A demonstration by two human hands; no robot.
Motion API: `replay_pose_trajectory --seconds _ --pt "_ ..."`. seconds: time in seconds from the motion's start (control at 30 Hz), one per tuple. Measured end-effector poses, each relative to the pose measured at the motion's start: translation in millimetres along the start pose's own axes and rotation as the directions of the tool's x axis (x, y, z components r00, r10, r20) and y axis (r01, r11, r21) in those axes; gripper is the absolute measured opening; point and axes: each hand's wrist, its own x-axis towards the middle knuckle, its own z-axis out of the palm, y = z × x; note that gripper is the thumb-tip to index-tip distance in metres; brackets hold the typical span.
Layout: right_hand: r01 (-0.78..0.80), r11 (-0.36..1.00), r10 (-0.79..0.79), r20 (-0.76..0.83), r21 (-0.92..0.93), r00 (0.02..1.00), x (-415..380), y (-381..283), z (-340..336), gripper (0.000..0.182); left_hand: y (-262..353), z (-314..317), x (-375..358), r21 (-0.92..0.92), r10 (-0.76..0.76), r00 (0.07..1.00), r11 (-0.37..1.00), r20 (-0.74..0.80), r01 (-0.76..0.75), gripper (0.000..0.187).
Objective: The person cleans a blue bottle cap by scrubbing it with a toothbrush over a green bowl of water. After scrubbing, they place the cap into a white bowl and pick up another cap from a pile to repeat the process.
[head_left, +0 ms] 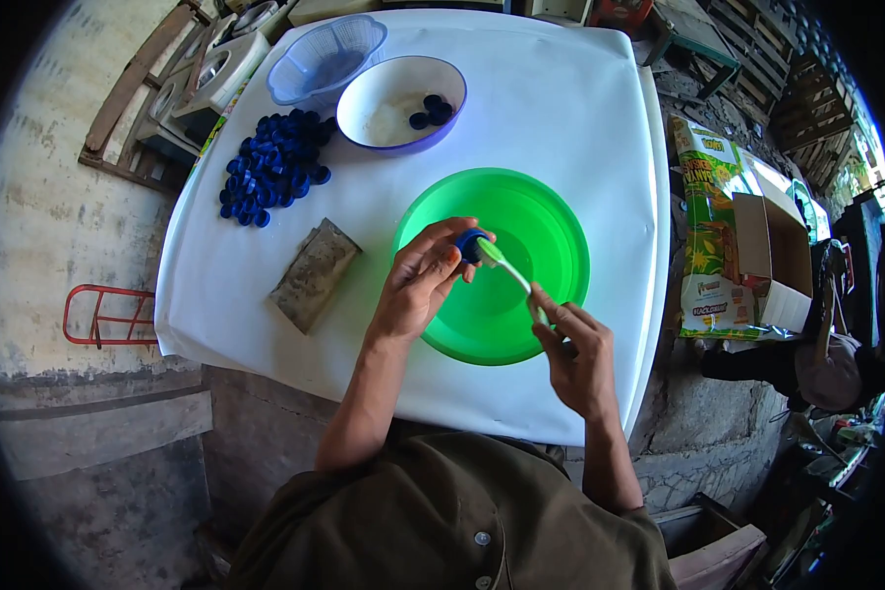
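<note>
Over the green basin (551, 211), my left hand (423, 275) grips a dark blue bottle cap (469, 244) between thumb and fingers. My right hand (577, 352) is closed around the handle of a toothbrush (506, 265), white with a green head. Its bristles meet the open side of the cap. Left of the basin lies a grey, worn rectangular block (315, 273). Further back is a pile of blue caps (277, 162). A white bowl with a purple outside (403, 141) holds a few more caps (430, 111) and some cloudy liquid.
A pale blue plastic basket (329, 61) stands behind the bowl on the white-covered table (551, 88). Right of the table are a green and yellow sack (708, 226) and an open cardboard box (772, 256). A red metal frame (108, 315) leans at the left wall.
</note>
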Motion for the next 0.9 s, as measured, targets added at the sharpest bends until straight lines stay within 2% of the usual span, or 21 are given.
replay_pose_trajectory --seconds 0.13,0.23,0.33,0.43,0.5,0.53,0.67,0.8,0.9 --pt "0.037 0.997 -0.037 -0.001 -0.061 0.999 -2.7 -1.1 6.7 0.051 -4.5 -5.2 2.8 0.003 0.055 0.997 0.998 0.047 -0.055 0.03" --pt "0.019 1.0 -0.019 0.02 -0.006 1.0 -2.8 1.0 5.1 0.05 -2.3 -1.6 0.6 -0.025 0.069 0.997 0.997 0.032 -0.068 0.028" --pt "0.021 0.998 -0.022 -0.008 -0.063 1.0 -1.0 -0.3 1.1 0.05 -4.5 -3.0 0.7 0.032 0.063 0.998 0.997 0.029 -0.064 0.026" --pt "0.036 0.996 -0.036 0.01 -0.077 0.999 -2.6 -2.2 5.3 0.05 -8.2 2.7 4.1 -0.01 0.124 0.992 0.992 -0.018 -0.125 0.023" --pt "0.013 0.999 -0.011 0.048 -0.052 0.999 -4.8 -0.7 6.5 0.051 -9.9 4.5 2.7 -0.019 0.127 0.991 0.992 -0.048 -0.128 0.023" --pt "0.066 0.998 -0.066 0.005 -0.006 0.998 -3.2 2.8 6.7 0.052 -10.6 4.7 0.9 -0.023 0.126 0.99 0.991 -0.067 -0.128 0.023" --pt "0.013 0.997 -0.015 -0.021 -0.076 1.0 -0.4 1.0 1.5 0.052 -11.5 2.8 -1.2 -0.069 0.115 0.991 0.99 -0.072 -0.12 0.024" --pt "-0.009 1.0 0.01 0.061 -0.02 0.998 -5.2 -1.0 5.7 0.052 -8.6 7.9 -1.7 -0.07 0.119 0.989 0.99 -0.082 -0.125 0.029" --pt "0.038 0.998 -0.04 -0.023 -0.057 0.999 -0.8 2.5 2.1 0.051 -5.6 7.0 -5.2 -0.054 0.061 0.996 0.996 -0.069 -0.064 0.032"
